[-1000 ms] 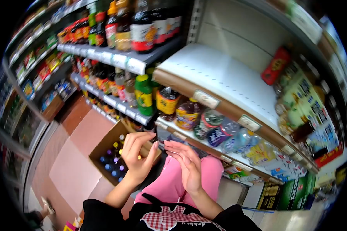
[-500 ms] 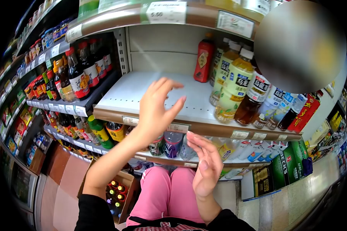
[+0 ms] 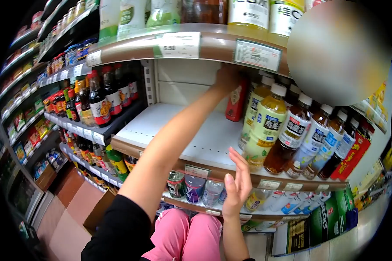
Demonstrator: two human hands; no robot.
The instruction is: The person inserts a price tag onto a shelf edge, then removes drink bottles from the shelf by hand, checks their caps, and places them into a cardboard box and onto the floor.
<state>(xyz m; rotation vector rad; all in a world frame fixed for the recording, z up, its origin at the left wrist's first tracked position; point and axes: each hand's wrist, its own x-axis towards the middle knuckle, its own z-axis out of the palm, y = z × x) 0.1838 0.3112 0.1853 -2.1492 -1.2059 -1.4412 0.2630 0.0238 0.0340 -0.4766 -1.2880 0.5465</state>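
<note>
The left hand (image 3: 228,79) reaches to the top of the red bottle (image 3: 235,105), its grip too shadowed to tell whether it closes. Just below that hand, the bottle stands long axis upright, deep on the white shelf (image 3: 215,137); the right hand (image 3: 237,185), thumb spread from its fingers, is farther off.

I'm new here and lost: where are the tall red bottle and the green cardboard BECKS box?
Tall red bottle (image 3: 234,106): head view, on its body.
Green cardboard BECKS box (image 3: 330,219): head view, on its lettered side.
</note>
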